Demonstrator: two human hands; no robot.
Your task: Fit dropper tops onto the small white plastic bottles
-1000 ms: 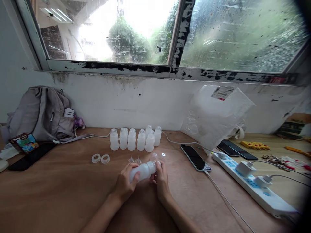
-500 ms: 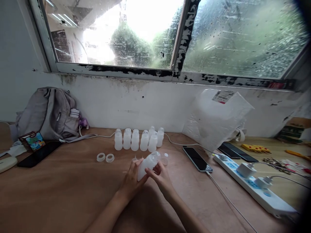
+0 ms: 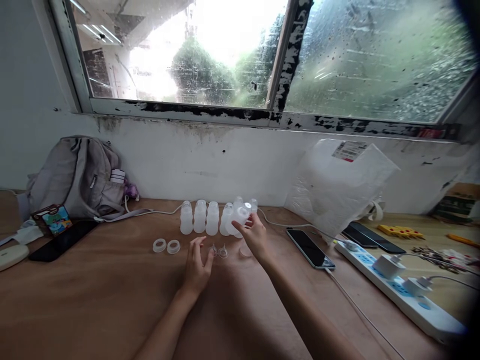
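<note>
I noted on the bench (image 3: pixel 93 300): clear-topped bottles (image 3: pixel 212 220), seemingly finished, at twelve o'clock; loose rings (image 3: pixel 159 250) at ten, clear inserts (image 3: pixel 223 253) at eleven, unfitted; left grip (image 3: pixel 197 266) parted, empty; right grip (image 3: pixel 255 233) by the bottles, hold unclear.

**Four bottles in plain sight, a huddle at the grip!**

Four whitish bottles (image 3: pixel 200 217) line up left of the right hand's (image 3: pixel 255 232) grip! Two more tops (image 3: pixel 254 202) peek out behind it, with at least one bottle at the fingertips, overlap spoiling the exact tally. Further left, two pale rings (image 3: pixel 177 247); nearer, two clear spiked pieces (image 3: pixel 223 253)! Just below the grip, one clear round piece (image 3: pixel 245 251). Out right: three dark slabs (image 3: pixel 310 248), one power strip (image 3: pixel 437 312), two adapters (image 3: pixel 389 266). Far left, one backpack (image 3: pixel 71 175)!
</note>
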